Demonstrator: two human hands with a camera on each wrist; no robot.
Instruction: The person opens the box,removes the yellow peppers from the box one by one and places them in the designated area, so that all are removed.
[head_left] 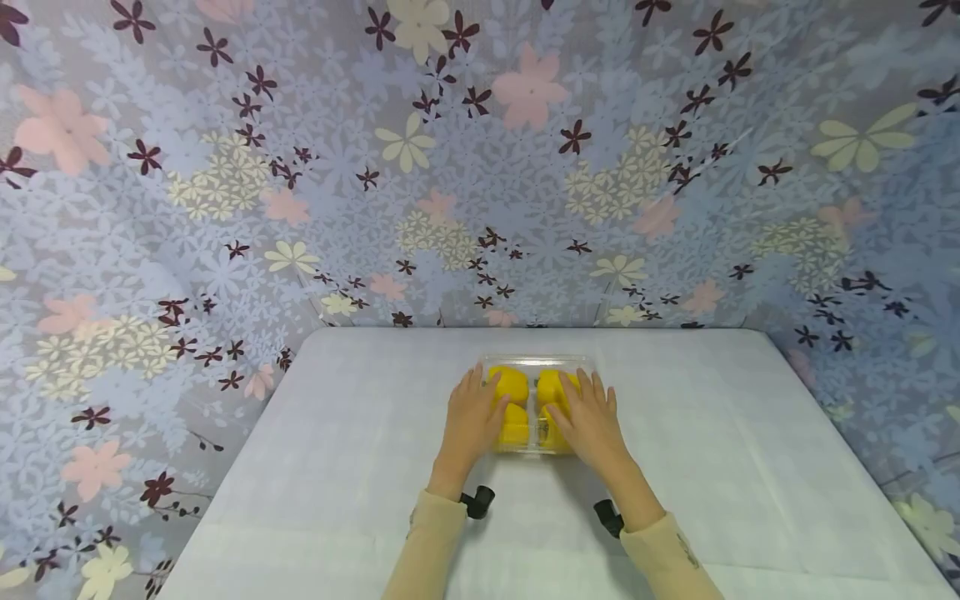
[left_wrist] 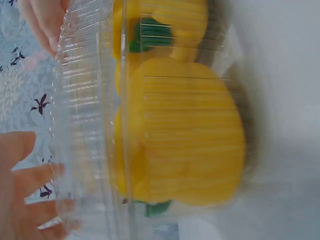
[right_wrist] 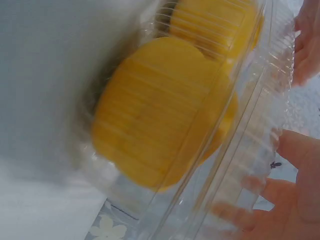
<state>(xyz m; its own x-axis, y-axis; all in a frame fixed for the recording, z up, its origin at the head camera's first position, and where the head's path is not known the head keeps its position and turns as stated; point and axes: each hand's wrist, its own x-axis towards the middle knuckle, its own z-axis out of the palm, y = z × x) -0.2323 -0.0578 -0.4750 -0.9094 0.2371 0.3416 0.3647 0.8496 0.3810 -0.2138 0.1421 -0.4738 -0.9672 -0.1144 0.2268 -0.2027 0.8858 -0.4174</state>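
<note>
A clear plastic clamshell container (head_left: 536,360) stands on the white table with several yellow bell peppers in it. One pepper (head_left: 512,385) shows at the back left and another (head_left: 549,388) at the back right. Over the container's left side lies my left hand (head_left: 469,421), fingers spread and nearly straight across the lid. My right hand (head_left: 597,423) is placed likewise on the right side. Through the ribbed wall in the left wrist view I see a large yellow pepper (left_wrist: 185,135) and a green stem (left_wrist: 157,207). In the right wrist view my right fingers (right_wrist: 277,192) reach over the rim.
The white-covered table (head_left: 337,467) spreads to both sides of the container. Behind it hangs a flowered cloth (head_left: 480,167). Small black wrist cameras, one at the left wrist (head_left: 478,502) and one at the right (head_left: 609,518), hang near the table.
</note>
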